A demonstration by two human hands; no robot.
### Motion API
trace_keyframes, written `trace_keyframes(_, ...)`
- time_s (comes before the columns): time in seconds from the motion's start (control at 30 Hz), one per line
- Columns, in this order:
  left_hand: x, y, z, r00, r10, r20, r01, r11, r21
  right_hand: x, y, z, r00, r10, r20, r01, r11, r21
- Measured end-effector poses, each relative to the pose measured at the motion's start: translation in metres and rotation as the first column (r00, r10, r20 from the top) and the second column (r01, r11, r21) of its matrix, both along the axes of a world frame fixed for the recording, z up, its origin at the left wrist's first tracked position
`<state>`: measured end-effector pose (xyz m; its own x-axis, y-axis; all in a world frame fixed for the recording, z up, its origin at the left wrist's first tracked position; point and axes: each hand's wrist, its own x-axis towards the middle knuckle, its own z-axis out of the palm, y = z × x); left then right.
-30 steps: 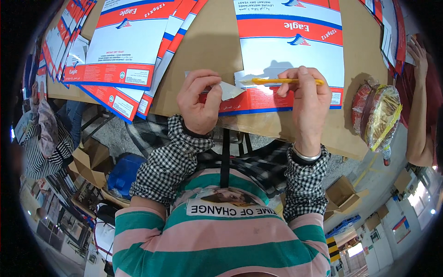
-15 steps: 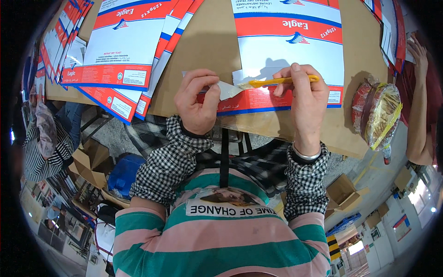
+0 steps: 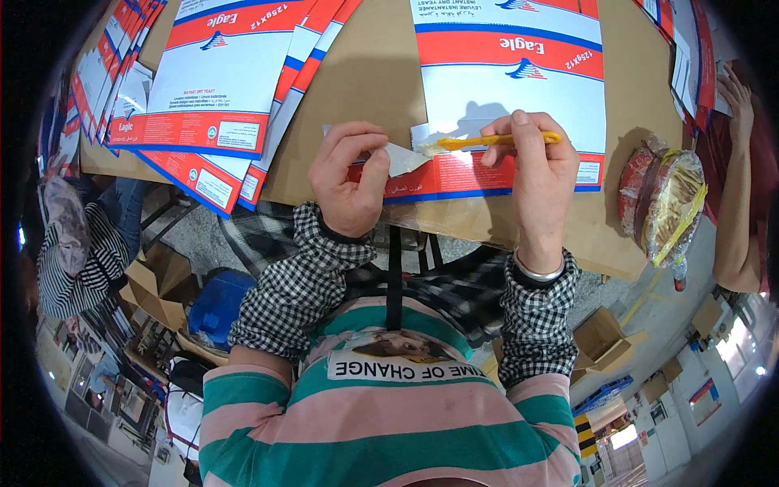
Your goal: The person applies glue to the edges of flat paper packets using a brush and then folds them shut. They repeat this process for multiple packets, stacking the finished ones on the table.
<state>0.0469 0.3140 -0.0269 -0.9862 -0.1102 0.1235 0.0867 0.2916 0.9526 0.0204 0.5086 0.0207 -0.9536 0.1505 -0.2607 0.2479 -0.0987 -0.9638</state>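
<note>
Open carton [image 3: 165,284] near blue container [image 3: 217,304]

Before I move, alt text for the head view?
The right-hand grip holds a yellow-handled brush, its tip beside a pale flap pinched in the left-hand grip, over a flat red, white and blue carton. More cartons lie left; a plastic-wrapped bundle sits right.

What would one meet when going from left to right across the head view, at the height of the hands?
Stack of flat printed cartons → left hand, pinching a pale flap → right hand, holding a slim yellow tool → film-wrapped round bundle → co-worker's bare arm.
</note>
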Motion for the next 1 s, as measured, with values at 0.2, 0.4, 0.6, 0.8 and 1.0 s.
trace_keyframes(0.2,-0.0005,-0.0008,-0.001,1.0,-0.004,-0.009,0.004,1.0,-0.005,-0.0006,-0.001,0.001,1.0,0.028,0.01,-0.028,1.0,-0.007)
trace_keyframes(0.4,-0.0014,-0.0005,0.0012,1.0,-0.011,-0.017,0.01,0.999,-0.038,-0.0017,-0.0006,-0.0004,1.0,0.017,0.008,-0.016,1.0,-0.021)
trace_keyframes(0.6,-0.0018,0.0,0.0013,1.0,-0.011,-0.016,0.011,0.999,-0.033,-0.0032,0.0014,-0.0061,0.998,-0.035,0.058,0.041,0.995,-0.092)
trace_keyframes(0.8,-0.0023,0.0003,0.0013,0.999,-0.016,-0.031,0.014,0.999,-0.041,-0.0033,0.0071,-0.0062,0.997,-0.047,0.061,0.054,0.993,-0.104)
trace_keyframes(1.0,-0.0031,0.0014,0.001,0.999,-0.021,-0.029,0.02,1.0,-0.008,-0.0043,0.0072,-0.0026,0.998,-0.038,0.055,0.043,0.995,-0.095)
